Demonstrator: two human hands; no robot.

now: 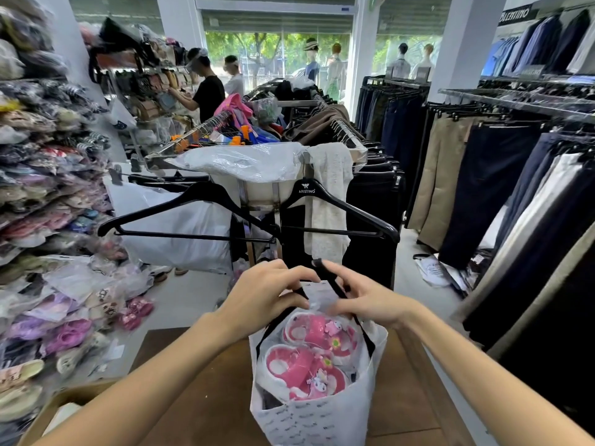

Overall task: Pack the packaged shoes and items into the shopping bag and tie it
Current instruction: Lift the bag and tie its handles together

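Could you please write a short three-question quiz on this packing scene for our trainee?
1. True or false: the pink shoes are already inside the white bag.
2. What do the left hand and right hand grip? A) a hanger B) the bag's black handles C) a box
3. Fill in: the bag stands on a ____ table.

Key: 1 true; 2 B; 3 wooden.

Clothing shop: trouser racks (502,101), hangers (338,210), window mannequins (335,69).
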